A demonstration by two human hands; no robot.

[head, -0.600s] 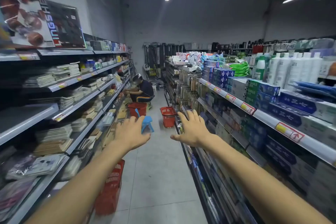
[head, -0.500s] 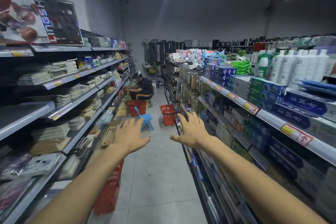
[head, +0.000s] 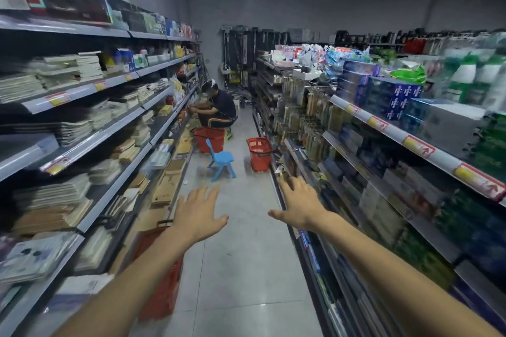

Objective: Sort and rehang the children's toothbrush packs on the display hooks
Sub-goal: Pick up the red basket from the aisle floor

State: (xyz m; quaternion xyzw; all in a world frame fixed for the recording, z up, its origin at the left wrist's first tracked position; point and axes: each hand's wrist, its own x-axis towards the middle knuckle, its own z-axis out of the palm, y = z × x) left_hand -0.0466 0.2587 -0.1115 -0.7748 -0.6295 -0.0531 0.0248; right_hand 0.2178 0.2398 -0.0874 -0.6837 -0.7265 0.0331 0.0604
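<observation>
I stand in a shop aisle with both arms stretched forward. My left hand hovers over the floor, palm down, fingers spread, holding nothing. My right hand is also spread and empty, close to the lower edge of the right-hand shelving. Hanging packs on display hooks fill the middle stretch of the right shelves, farther down the aisle; blur hides which of them are toothbrush packs. Neither hand touches any pack.
A red basket and a small blue chair stand on the aisle floor ahead. A person crouches by another red basket at the left shelves. A red basket sits near my left arm. Boxed goods line the right shelves.
The view has tilted down and moved slightly forward along the aisle. Both hands stay spread and empty, now lower in the frame.
</observation>
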